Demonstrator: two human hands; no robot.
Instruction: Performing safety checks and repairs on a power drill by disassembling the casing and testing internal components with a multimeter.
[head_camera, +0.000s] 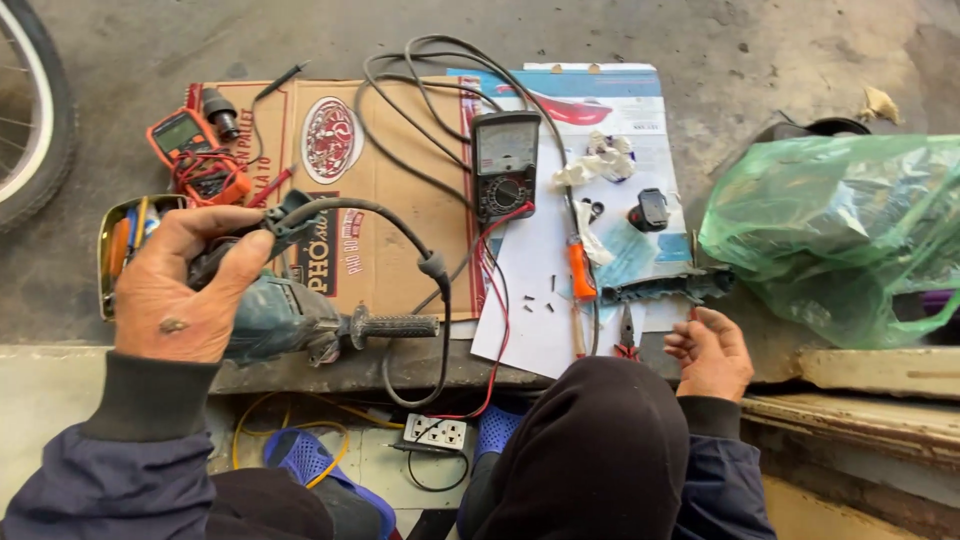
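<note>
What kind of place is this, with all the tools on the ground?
Probably an informal repair spot on a concrete floor. The left hand grips an angle grinder, two multimeters lie on flattened cardboard, and a bicycle wheel shows at the edge.

Even, soft daylight, approx. overhead; no hard shadows, only faint ones under cables on flattened brown cardboard sheet (350, 180). Mild sheen on translucent green plastic bag (840, 230) and white paper sheet (540, 290); no harsh glare. Sharp mid-frame, slight softness at bottom. Wide-angle bend at edges, esp. curved bicycle wheel w/ black tyre (30, 110), top left.
</note>
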